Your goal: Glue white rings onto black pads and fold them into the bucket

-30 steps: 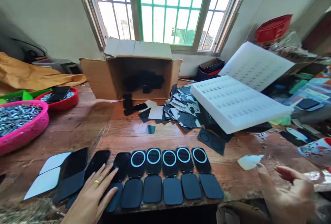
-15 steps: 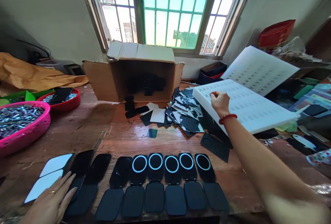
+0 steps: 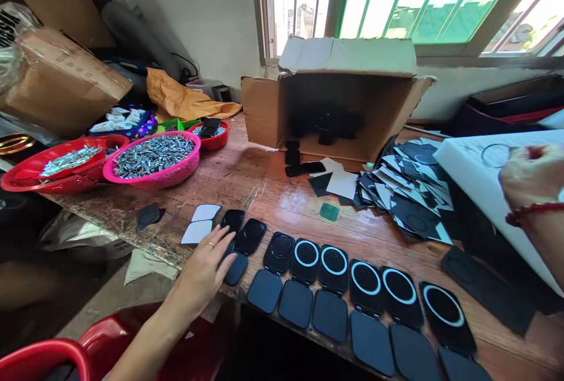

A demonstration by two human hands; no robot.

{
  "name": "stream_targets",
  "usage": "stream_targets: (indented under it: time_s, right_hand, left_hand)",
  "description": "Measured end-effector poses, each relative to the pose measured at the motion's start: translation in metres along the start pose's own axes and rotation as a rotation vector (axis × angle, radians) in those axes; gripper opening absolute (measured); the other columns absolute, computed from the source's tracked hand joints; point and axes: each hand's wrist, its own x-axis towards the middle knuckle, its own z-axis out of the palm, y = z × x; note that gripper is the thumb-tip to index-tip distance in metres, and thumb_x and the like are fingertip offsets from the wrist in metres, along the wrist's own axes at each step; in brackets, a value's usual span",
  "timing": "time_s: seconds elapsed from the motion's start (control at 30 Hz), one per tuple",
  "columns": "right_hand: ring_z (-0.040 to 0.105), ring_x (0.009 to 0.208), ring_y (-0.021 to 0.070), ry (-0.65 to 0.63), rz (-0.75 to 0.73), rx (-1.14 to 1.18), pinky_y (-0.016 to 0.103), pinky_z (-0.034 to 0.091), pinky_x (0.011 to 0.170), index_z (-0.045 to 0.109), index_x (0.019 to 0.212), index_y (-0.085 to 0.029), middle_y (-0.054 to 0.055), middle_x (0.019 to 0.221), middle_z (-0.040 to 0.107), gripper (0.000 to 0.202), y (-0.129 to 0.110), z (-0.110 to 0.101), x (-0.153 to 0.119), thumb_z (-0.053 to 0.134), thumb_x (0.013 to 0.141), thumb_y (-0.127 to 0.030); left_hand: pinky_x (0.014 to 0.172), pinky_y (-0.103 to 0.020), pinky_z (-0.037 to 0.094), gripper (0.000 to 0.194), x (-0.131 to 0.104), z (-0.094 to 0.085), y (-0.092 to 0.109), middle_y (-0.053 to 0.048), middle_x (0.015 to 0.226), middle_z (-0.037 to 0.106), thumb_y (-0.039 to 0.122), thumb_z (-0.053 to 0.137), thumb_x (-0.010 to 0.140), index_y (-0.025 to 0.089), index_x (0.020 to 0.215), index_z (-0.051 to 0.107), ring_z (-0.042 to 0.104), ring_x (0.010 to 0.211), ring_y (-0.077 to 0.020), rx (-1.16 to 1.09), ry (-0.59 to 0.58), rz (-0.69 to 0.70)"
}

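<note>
My left hand [image 3: 205, 263] lies with fingers spread over black hinged plates [image 3: 235, 269] at the row's left end. Beside its fingertips are two white-faced pieces [image 3: 198, 232]. At the right edge my right hand [image 3: 535, 175], with a red bracelet, is closed and blurred, with a thin ring [image 3: 496, 156] at its fingertips, above the white foam tray [image 3: 458, 149]. Several open hinged plates stand in a row along the table's front edge; most upper halves carry a white ring [image 3: 365, 278], while one upper half [image 3: 279, 252] shows no white ring.
An open cardboard box [image 3: 259, 114] stands at the back. Right of it is a heap of black and white sheets [image 3: 409, 187]. A pink basket [image 3: 152, 161] of metal parts and red trays [image 3: 57, 164] stand left. A red chair [image 3: 106, 340] is lower left.
The view has swung left. My right hand has lifted off the foam tray's surface, and a thin ring now shows at its fingers. My left hand stays on the black plates.
</note>
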Motion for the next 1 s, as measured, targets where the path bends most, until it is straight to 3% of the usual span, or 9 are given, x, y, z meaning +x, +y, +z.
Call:
stream_targets:
  time_s: [0.1,0.13,0.23,0.33,0.5,0.67,0.77,0.87,1.0]
  right_hand:
    - [0.058,0.087,0.0295,0.361,0.196,0.017,0.040,0.039,0.063,0.057,0.080,-0.030,0.010,0.078,0.054,0.030,-0.048,0.020,-0.023,0.052,0.089,-0.057]
    - [0.056,0.078,0.0259,0.361,0.291,0.089,0.038,0.039,0.061,0.055,0.079,-0.029,0.007,0.076,0.052,0.028,-0.065,0.032,-0.032,0.056,0.087,-0.056]
    - [0.051,0.052,0.0158,0.029,0.316,0.263,0.032,0.042,0.050,0.060,0.073,-0.024,0.003,0.062,0.057,0.037,-0.107,0.078,-0.064,0.062,0.079,-0.060]
    - [0.055,0.049,0.0134,-0.299,0.400,0.534,0.028,0.046,0.045,0.062,0.075,-0.018,0.002,0.061,0.061,0.047,-0.132,0.122,-0.093,0.069,0.070,-0.064]
    - [0.058,0.050,0.0144,-0.504,0.404,0.649,0.028,0.049,0.047,0.057,0.074,-0.019,0.002,0.060,0.061,0.043,-0.155,0.162,-0.117,0.066,0.074,-0.061]
    - [0.058,0.065,0.0166,-0.518,0.203,0.565,0.031,0.051,0.063,0.060,0.074,-0.020,0.003,0.069,0.061,0.023,-0.177,0.188,-0.133,0.065,0.081,-0.042]
    - [0.058,0.080,0.0180,-0.526,-0.140,0.358,0.032,0.049,0.076,0.062,0.082,-0.020,0.006,0.087,0.062,0.012,-0.187,0.202,-0.145,0.055,0.091,-0.024]
    - [0.058,0.081,0.0178,-0.568,-0.525,-0.015,0.030,0.049,0.073,0.059,0.087,-0.018,0.008,0.095,0.061,0.020,-0.192,0.213,-0.154,0.043,0.097,-0.012]
    - [0.057,0.082,0.0213,-0.590,-0.622,-0.187,0.034,0.048,0.073,0.059,0.086,-0.017,0.008,0.094,0.061,0.015,-0.194,0.219,-0.159,0.049,0.093,-0.007]
  left_hand:
    - [0.104,-0.044,0.050,0.038,-0.002,-0.001,0.036,-0.011,0.130,0.064,0.039,0.041,0.100,0.019,0.123,0.064,0.055,0.127,-0.0256,-0.092,-0.054,0.062]
    - [0.104,-0.043,0.050,0.036,-0.003,0.000,0.047,-0.010,0.129,0.065,0.037,0.043,0.099,0.020,0.122,0.065,0.056,0.126,-0.0249,-0.113,-0.075,0.081]
    - [0.102,-0.045,0.052,0.033,-0.007,0.004,0.072,-0.010,0.128,0.066,0.035,0.055,0.095,0.020,0.123,0.064,0.056,0.126,-0.0268,-0.109,-0.122,0.111]
    - [0.102,-0.047,0.052,0.038,-0.009,0.004,0.083,-0.011,0.127,0.066,0.032,0.069,0.087,0.018,0.122,0.064,0.056,0.125,-0.0299,-0.067,-0.182,0.125]
    - [0.107,-0.050,0.047,0.044,-0.009,-0.003,0.088,-0.012,0.131,0.063,0.028,0.073,0.083,0.017,0.125,0.064,0.053,0.128,-0.0320,-0.067,-0.251,0.101]
    - [0.110,-0.051,0.043,0.044,-0.007,-0.008,0.091,-0.011,0.130,0.064,0.028,0.076,0.080,0.017,0.121,0.065,0.053,0.128,-0.0325,-0.110,-0.267,0.061]
    - [0.110,-0.051,0.043,0.043,-0.005,-0.009,0.091,-0.011,0.128,0.064,0.027,0.077,0.079,0.018,0.119,0.065,0.053,0.128,-0.0325,-0.121,-0.260,0.055]
    - [0.110,-0.053,0.042,0.043,-0.004,-0.009,0.091,-0.012,0.128,0.064,0.027,0.076,0.080,0.017,0.120,0.065,0.052,0.128,-0.0335,-0.121,-0.274,0.063]
    - [0.112,-0.055,0.040,0.045,-0.005,-0.010,0.091,-0.012,0.129,0.063,0.028,0.075,0.081,0.016,0.123,0.063,0.051,0.130,-0.0340,-0.125,-0.290,0.055]
